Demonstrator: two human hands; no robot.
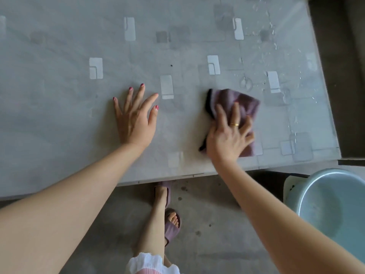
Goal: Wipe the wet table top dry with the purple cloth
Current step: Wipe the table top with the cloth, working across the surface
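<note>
1. head view: the cloth (240,103), purple with a dark edge, is pressed flat on the table (59,95) near its right front corner by the right hand (229,135); the fingers are spread over the cloth and no fold is pinched, so it is held down by pressure rather than gripped.
2. the left hand (135,117) is laid open, palm down, on bare table well left of the cloth; nothing is held in it, and it is judged to be used as a brace.
3. water drops (272,46) are seen scattered along the right side, beyond and to the right of the cloth; the left part looks dull and mostly dry, though thin wetness cannot be ruled out there.
4. a basin (335,204) is seen below the table's right front corner, on the floor side.
5. risks, as judged: since the cloth is only pressed, it could be left behind or bunched up if pressure is eased during a stroke; water could be pushed over the right edge instead of being soaked up; streaks could be left if the cloth is already saturated; the bracing palm could slip on a wet patch.
</note>
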